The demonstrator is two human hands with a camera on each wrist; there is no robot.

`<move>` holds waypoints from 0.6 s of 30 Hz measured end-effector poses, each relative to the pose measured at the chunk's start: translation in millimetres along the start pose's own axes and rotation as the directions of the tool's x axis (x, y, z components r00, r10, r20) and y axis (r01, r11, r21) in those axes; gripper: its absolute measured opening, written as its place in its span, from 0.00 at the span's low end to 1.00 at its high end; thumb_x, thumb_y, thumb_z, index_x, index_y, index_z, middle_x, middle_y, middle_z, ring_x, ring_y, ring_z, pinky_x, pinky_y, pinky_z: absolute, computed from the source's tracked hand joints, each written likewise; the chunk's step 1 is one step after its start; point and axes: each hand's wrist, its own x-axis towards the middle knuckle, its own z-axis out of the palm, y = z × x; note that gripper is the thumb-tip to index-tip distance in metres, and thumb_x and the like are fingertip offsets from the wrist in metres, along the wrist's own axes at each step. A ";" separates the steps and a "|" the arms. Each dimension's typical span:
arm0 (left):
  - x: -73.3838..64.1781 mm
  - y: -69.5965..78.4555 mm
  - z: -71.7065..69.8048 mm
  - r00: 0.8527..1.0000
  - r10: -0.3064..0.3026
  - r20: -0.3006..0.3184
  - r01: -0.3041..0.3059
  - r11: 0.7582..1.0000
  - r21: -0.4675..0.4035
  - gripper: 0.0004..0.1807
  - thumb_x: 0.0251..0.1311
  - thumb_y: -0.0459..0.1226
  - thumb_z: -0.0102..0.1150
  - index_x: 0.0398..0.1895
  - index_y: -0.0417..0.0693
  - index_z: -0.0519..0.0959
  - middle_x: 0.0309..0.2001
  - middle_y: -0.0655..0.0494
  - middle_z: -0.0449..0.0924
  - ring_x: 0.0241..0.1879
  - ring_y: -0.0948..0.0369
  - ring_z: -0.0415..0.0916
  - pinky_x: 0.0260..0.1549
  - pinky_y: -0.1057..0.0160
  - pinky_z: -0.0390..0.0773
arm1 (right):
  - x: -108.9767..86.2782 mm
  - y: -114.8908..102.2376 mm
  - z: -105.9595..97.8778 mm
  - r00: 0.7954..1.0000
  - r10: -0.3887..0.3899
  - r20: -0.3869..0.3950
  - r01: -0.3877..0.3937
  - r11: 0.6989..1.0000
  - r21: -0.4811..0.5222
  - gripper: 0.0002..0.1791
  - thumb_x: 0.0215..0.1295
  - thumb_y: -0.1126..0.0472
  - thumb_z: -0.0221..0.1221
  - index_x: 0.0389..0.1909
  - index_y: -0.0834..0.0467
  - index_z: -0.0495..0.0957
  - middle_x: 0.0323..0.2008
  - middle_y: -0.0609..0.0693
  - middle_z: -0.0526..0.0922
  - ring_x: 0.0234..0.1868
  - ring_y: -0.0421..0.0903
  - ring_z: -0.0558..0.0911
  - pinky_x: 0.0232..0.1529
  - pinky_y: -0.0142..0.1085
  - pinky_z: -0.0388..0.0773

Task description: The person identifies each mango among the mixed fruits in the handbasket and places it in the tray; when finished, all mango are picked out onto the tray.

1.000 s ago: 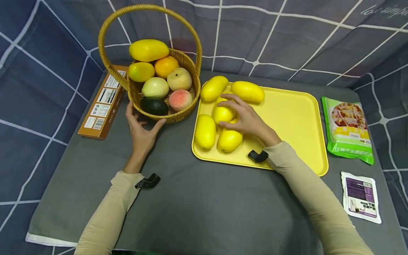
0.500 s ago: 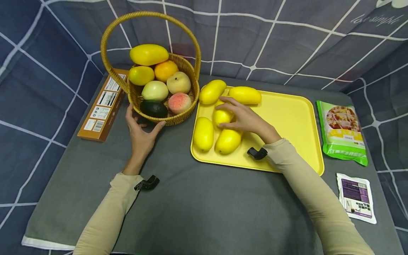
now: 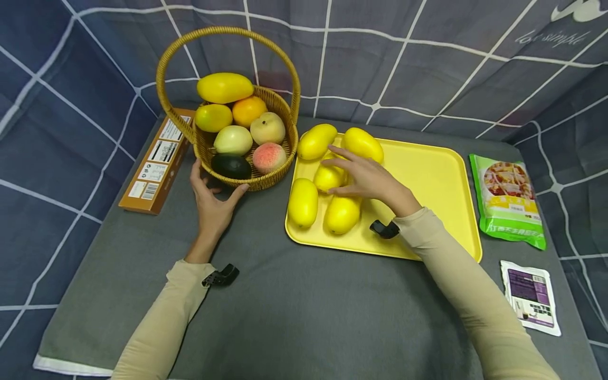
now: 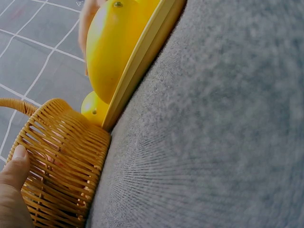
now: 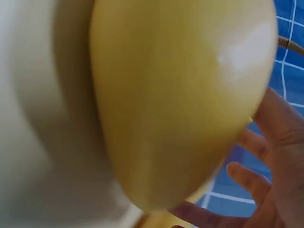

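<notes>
Several yellow mangoes lie toward the left of a yellow tray point(image 3: 427, 179). Over the middle mango point(image 3: 325, 178) my right hand point(image 3: 372, 179) spreads its fingers and thumb, without closing on it. Another mango point(image 3: 363, 144) lies just beyond those fingers. A large mango point(image 5: 180, 95) fills much of the right wrist view, with the right hand point(image 5: 282, 166) beside it. My left hand point(image 3: 211, 208) rests its thumb and fingers against the near side of a wicker basket point(image 3: 261, 184). In the left wrist view, the thumb point(image 4: 16, 166) lies on the basket's woven wall point(image 4: 66, 161).
The basket holds a papaya-like yellow fruit point(image 3: 225, 87), an orange point(image 3: 249, 110), a peach point(image 3: 268, 158), a dark avocado point(image 3: 231, 166) and other fruit. An orange-brown box point(image 3: 157, 166) lies left. A green food bag point(image 3: 509, 200) and a white-purple packet point(image 3: 529, 296) lie right.
The mango at the tray's back has turned from lying crosswise to slanting. The middle mango has shifted slightly left, and my right fingers have spread wider. My left hand stays at the basket.
</notes>
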 end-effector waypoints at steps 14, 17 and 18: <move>-4.1 38.7 -3.7 1.000 -0.021 0.013 0.021 1.000 -0.012 0.53 0.52 0.30 0.70 0.74 0.32 0.44 0.73 0.32 0.44 0.66 0.38 0.56 0.51 0.41 0.64 | 49.6 -50.0 -35.5 0.962 -0.197 -0.190 0.216 0.973 0.084 0.38 0.59 0.40 0.66 0.69 0.46 0.69 0.73 0.48 0.62 0.70 0.52 0.66 0.67 0.49 0.64; -4.1 38.8 -3.3 1.000 -0.027 0.009 0.027 1.000 -0.015 0.53 0.52 0.28 0.69 0.74 0.32 0.44 0.73 0.32 0.44 0.66 0.38 0.55 0.51 0.40 0.64 | 69.5 -61.1 -37.1 0.956 -0.218 -0.196 0.242 0.965 0.105 0.38 0.59 0.40 0.65 0.69 0.47 0.69 0.73 0.48 0.62 0.70 0.52 0.65 0.68 0.47 0.63; -4.3 39.0 -3.0 1.000 -0.026 0.009 0.026 1.000 -0.016 0.53 0.52 0.28 0.69 0.74 0.31 0.44 0.73 0.32 0.44 0.66 0.38 0.55 0.51 0.39 0.63 | 76.2 -64.8 -37.5 0.954 -0.223 -0.198 0.249 0.962 0.113 0.38 0.60 0.41 0.65 0.69 0.48 0.69 0.73 0.49 0.62 0.71 0.52 0.64 0.69 0.47 0.62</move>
